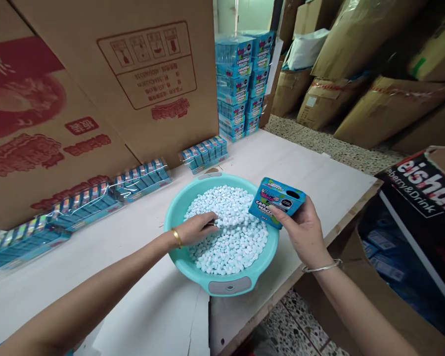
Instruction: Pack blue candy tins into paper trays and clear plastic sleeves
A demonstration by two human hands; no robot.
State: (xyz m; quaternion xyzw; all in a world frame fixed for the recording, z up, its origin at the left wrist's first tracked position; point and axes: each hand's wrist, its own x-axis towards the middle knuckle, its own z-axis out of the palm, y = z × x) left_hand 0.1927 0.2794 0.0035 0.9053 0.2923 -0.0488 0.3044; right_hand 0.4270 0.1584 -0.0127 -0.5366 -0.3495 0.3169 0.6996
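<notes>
A turquoise basin (176,202) with grey handle pads holds a mass of small pale blue and white candies (222,254). My left hand (198,228), with a gold bangle at the wrist, is over the basin, its fingers closed round the dark handle of what looks like a scoop heaped with candies; most of the scoop is hidden. Above the basin's right rim, my right hand (306,230) grips a blue candy box (276,202) between thumb and fingers. The box is tilted toward the basin, and a dark oval opening shows in its top.
Clear-wrapped trays of small blue boxes (143,180) line the large cardboard carton (152,113) at left. Stacked blue packs (233,84) stand at the table's back. An open carton (422,193) with blue packs inside is at right. Big cartons (330,104) lie beyond.
</notes>
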